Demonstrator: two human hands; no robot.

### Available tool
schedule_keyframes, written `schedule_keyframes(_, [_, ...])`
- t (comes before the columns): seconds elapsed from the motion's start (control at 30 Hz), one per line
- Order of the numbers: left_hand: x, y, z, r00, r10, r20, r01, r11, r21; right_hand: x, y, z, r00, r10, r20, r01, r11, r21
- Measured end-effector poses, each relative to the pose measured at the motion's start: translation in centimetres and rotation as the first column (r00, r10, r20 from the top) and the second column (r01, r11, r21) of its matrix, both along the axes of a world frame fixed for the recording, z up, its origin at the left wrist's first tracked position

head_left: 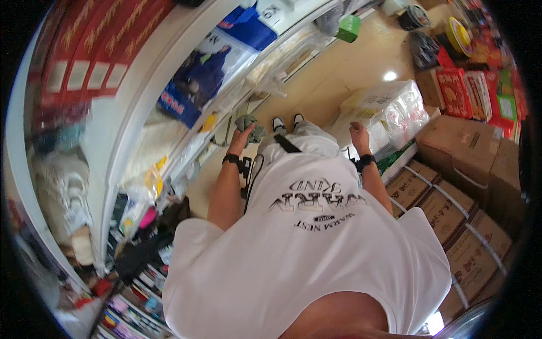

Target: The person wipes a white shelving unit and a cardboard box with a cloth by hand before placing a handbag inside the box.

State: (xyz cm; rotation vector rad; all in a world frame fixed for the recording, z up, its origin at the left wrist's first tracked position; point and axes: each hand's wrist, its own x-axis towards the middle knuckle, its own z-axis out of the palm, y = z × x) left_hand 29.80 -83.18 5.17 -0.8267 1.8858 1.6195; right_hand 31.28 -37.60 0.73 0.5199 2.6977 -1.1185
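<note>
My left hand is closed round a crumpled grey-green cloth, held beside my left hip near the shelf edge. Most of the cloth bunches out past my fingers. On the other side, my right hand hangs with its fingers curled in, and nothing shows in it. Close by it stands a plastic-wrapped bundle of white packs; whether the hand touches the bundle I cannot tell. Both wrists wear black bands.
White shelves run along my left with red boxes and a blue bag. Strapped brown cartons and a large cardboard box line my right. A green box lies ahead by the shelf, above the tiled floor.
</note>
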Motion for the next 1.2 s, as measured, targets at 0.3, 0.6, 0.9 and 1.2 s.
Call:
schedule_keyframes(0.3, [21.0, -5.4, -18.5, 0.995, 0.045, 0.089, -0.016, 0.954, -0.299, -7.0, -0.6, 2.6, 0.952, 0.287, 0.111, -0.273, 0.954, -0.121])
schedule_keyframes(0.6, [25.7, 2.1, -10.8, 0.920, 0.387, -0.057, -0.383, 0.860, -0.338, -12.4, -3.8, -2.4, 0.966, 0.236, 0.104, -0.163, 0.872, -0.461])
schedule_keyframes(0.9, [30.4, -1.2, -17.2, 0.976, 0.216, -0.040, -0.219, 0.940, -0.263, -11.4, -7.5, 1.5, 0.943, 0.232, 0.239, -0.130, 0.917, -0.378])
schedule_keyframes(1.2, [23.7, -9.6, -14.7, 0.929, 0.323, -0.178, -0.318, 0.946, 0.056, -6.1, -4.8, -1.0, 0.913, 0.391, 0.116, -0.388, 0.921, -0.046])
